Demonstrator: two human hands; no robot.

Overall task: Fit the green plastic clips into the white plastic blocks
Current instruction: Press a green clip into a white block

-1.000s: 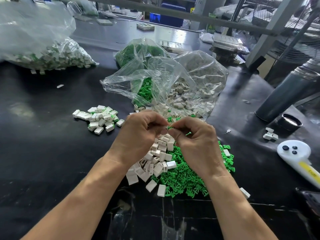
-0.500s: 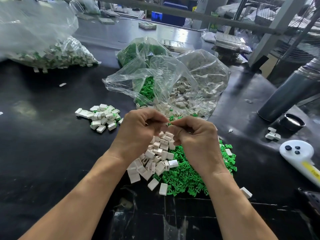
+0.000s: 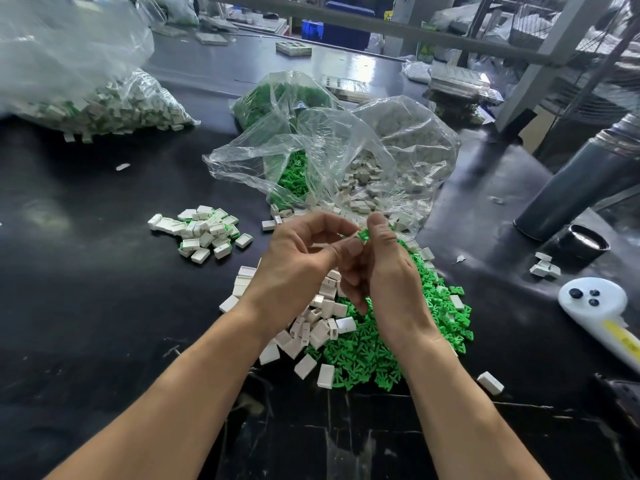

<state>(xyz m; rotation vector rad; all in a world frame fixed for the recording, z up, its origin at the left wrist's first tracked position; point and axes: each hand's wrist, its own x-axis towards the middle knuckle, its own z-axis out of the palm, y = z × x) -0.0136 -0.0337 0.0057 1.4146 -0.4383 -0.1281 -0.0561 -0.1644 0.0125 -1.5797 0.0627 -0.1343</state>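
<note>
both hands meet above the loose parts, fingertips together. left hand (image 3: 304, 268) has fingers curled, thumb and forefinger pinching a small white block (image 3: 354, 239) — only its edge shows. right hand (image 3: 388, 271) has its thumb up and presses a green clip (image 3: 364, 234) against that block; the two parts touch at the fingertips. whether the clip is fully seated cannot be told.

directly under the hands: a heap of loose white blocks (image 3: 322, 317), mostly below the left hand, touching and partly overlapping a heap of loose green clips (image 3: 374, 355) under and to the right of the right hand.

to the left of the left hand, well apart from the heaps: a small pile of white pieces with green showing (image 3: 204, 232).

beyond the hands: an open clear bag (image 3: 311, 147) with green clips spilling from it, and beside it a clear bag of white blocks (image 3: 408, 147) — its mouth reaches the fingertips. far left, beyond the left hand: a large clear bag (image 3: 86, 98) of white-and-green pieces.

to the right of the right hand: a white handheld controller (image 3: 595, 303) with dark buttons, a dark grey cylinder (image 3: 581, 181) lying tilted, a black cap (image 3: 581, 244) near its end, and a few stray white pieces (image 3: 545, 268). all rests on a black tabletop (image 3: 86, 306).
</note>
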